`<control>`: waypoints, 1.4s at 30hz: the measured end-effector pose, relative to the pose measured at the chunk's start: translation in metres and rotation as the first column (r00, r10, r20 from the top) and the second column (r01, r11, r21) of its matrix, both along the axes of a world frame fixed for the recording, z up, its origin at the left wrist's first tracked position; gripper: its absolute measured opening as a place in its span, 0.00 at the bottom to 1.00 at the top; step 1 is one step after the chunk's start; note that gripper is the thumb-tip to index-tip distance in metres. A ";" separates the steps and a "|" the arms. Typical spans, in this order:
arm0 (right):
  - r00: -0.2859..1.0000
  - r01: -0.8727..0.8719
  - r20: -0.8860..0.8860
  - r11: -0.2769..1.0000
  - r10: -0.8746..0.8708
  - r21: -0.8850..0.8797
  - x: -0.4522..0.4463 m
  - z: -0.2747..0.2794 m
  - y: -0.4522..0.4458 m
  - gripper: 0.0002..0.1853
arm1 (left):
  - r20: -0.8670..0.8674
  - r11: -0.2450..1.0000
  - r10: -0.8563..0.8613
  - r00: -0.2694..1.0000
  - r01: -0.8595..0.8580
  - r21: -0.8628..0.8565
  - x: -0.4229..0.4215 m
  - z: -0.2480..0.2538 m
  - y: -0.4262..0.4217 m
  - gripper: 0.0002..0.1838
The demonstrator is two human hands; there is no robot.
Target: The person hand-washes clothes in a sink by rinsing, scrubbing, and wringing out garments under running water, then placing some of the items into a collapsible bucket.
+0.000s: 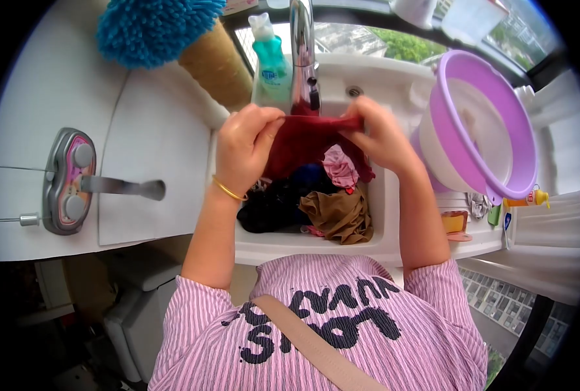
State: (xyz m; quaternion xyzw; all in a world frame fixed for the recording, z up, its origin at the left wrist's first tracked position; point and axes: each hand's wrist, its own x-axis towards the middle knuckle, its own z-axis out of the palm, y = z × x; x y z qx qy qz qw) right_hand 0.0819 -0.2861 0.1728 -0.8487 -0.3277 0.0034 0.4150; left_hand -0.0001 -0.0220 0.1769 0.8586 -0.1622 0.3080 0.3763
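A dark red cloth garment (297, 140) is stretched between my two hands over the white sink (384, 215), just in front of the chrome faucet (301, 65). My left hand (245, 140) pinches its upper left corner, and a gold bangle circles that wrist. At the upper right corner, my right hand (376, 133) grips the cloth between thumb and fingers. Below lie a black garment (264, 210), a brown garment (341, 216) and a pink scrunched cloth (340, 166). The red cloth hides part of the basin behind it.
A green soap bottle (271, 68) stands left of the faucet. On the right, a purple-rimmed bucket (438, 124) rests tilted by the sink. Further left are a blue fluffy ball (156, 29) on a post and a grey wall-mounted device (73, 182). An amber soap bar (455, 223) lies at right.
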 end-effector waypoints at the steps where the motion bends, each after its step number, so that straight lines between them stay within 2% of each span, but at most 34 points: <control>1: 1.000 0.002 -0.002 1.000 -0.002 0.000 -0.001 0.000 0.001 0.15 | 0.022 1.000 0.010 1.000 -0.010 0.001 0.001 -0.001 -0.001 0.03; 3: 0.963 0.227 0.151 0.974 -0.223 -0.008 -0.009 0.002 0.005 0.15 | 0.038 1.000 0.018 0.999 -0.018 0.001 0.001 0.000 -0.003 0.03; 4: 0.964 0.227 0.147 0.974 -0.223 -0.009 -0.013 0.005 0.007 0.15 | 0.061 0.999 0.035 0.998 -0.033 -0.028 0.000 0.004 -0.005 0.03; 6: 0.900 0.402 0.216 0.912 -0.377 -0.084 -0.021 0.015 0.010 0.13 | 0.080 0.997 0.051 0.996 -0.047 -0.056 -0.001 0.008 -0.007 0.02; 7: 0.901 0.402 0.214 0.911 -0.377 -0.086 -0.022 0.016 0.010 0.13 | 0.125 0.996 0.061 0.990 -0.052 -0.071 -0.002 0.009 -0.008 0.03; 9: 0.938 0.347 0.003 0.938 -0.347 0.021 -0.026 0.016 0.011 0.11 | 0.167 0.995 0.072 0.983 -0.058 -0.086 -0.006 0.006 -0.012 0.04; 10: 0.938 0.346 0.000 0.938 -0.347 0.019 -0.029 0.014 0.012 0.11 | 0.163 0.990 0.097 0.982 -0.078 -0.120 -0.009 0.001 -0.015 0.04; 12: 0.920 0.305 -0.277 0.950 -0.277 0.065 -0.035 0.005 0.014 0.11 | 0.152 0.983 0.124 0.980 -0.100 -0.155 -0.010 -0.015 -0.020 0.04; 13: 0.952 0.286 -0.146 0.951 -0.269 0.115 -0.034 -0.015 0.016 0.10 | 0.091 0.972 0.159 0.983 -0.139 -0.190 -0.008 -0.031 -0.021 0.04; 14: 0.960 0.270 -0.075 0.963 -0.268 0.012 -0.032 -0.030 0.016 0.10 | 0.027 0.958 0.191 0.981 -0.180 -0.224 -0.008 -0.048 -0.023 0.03; 15: 0.963 0.271 0.019 0.962 -0.270 -0.031 -0.031 -0.052 0.018 0.10 | -0.090 0.957 0.214 0.973 -0.227 -0.179 -0.008 -0.067 -0.026 0.05; 16: 0.958 0.274 0.110 0.959 -0.265 -0.075 -0.031 -0.077 0.020 0.10 | -0.246 0.960 0.256 0.935 -0.276 -0.050 -0.010 -0.096 -0.026 0.10; 18: 0.954 0.240 0.229 0.948 -0.191 -0.209 -0.034 -0.132 0.023 0.12 | -0.352 0.952 0.277 0.894 -0.204 0.230 -0.013 -0.158 -0.030 0.19; 20: 0.976 0.171 0.178 0.953 -0.128 -0.252 -0.043 -0.192 0.031 0.13 | -0.460 0.929 0.263 0.848 -0.094 0.358 -0.019 -0.207 -0.039 0.24; 21: 0.978 0.154 0.184 0.940 -0.100 -0.306 -0.050 -0.204 0.035 0.14 | -0.417 0.908 0.251 0.874 -0.063 0.414 -0.023 -0.232 -0.043 0.26; 22: 0.979 0.138 0.189 0.923 -0.073 -0.359 -0.059 -0.215 0.036 0.16 | -0.456 0.889 0.259 0.852 -0.025 0.457 -0.029 -0.240 -0.046 0.29; 23: 0.963 0.159 0.262 0.926 -0.068 -0.343 -0.068 -0.226 0.037 0.18 | -0.441 0.882 0.275 0.854 -0.042 0.469 -0.035 -0.247 -0.046 0.30; 27: 0.969 0.172 0.228 0.913 -0.091 -0.369 -0.076 -0.230 0.041 0.16 | -0.396 0.835 0.346 0.851 -0.086 0.544 -0.050 -0.261 -0.050 0.33; 31: 0.986 0.126 0.151 0.893 -0.066 -0.433 -0.073 -0.229 0.046 0.17 | -0.422 0.803 0.358 0.833 -0.044 0.594 -0.050 -0.264 -0.049 0.32; 34: 0.991 0.117 0.118 0.871 -0.068 -0.476 -0.072 -0.236 0.050 0.18 | -0.532 0.770 0.391 0.751 0.050 0.636 -0.046 -0.252 -0.052 0.35; 36: 0.996 0.088 0.068 0.819 -0.059 -0.567 -0.070 -0.244 0.052 0.21 | -0.743 0.805 0.362 0.563 0.213 0.554 -0.040 -0.238 -0.052 0.33; 37: 0.997 0.079 0.056 0.819 -0.057 -0.569 -0.071 -0.251 0.052 0.21 | -0.749 0.806 0.363 0.554 0.217 0.551 -0.036 -0.227 -0.053 0.33; 39: 0.964 0.171 0.260 0.876 -0.055 -0.450 -0.071 -0.265 0.052 0.24 | -0.841 0.792 0.331 0.428 0.359 0.494 -0.027 -0.218 -0.051 0.32; 40: 0.966 0.167 0.255 0.877 -0.053 -0.451 -0.071 -0.273 0.051 0.24 | -0.867 0.786 0.322 0.381 0.403 0.469 -0.024 -0.218 -0.050 0.31; 41: 0.983 0.148 0.151 0.928 -0.101 -0.342 -0.066 -0.279 0.051 0.26 | -0.865 0.829 0.289 0.409 0.346 0.440 -0.020 -0.228 -0.048 0.30; 42: 0.990 0.144 0.048 0.960 -0.136 -0.240 -0.066 -0.284 0.052 0.26 | -0.649 0.800 0.292 0.702 0.193 0.568 -0.023 -0.256 -0.047 0.31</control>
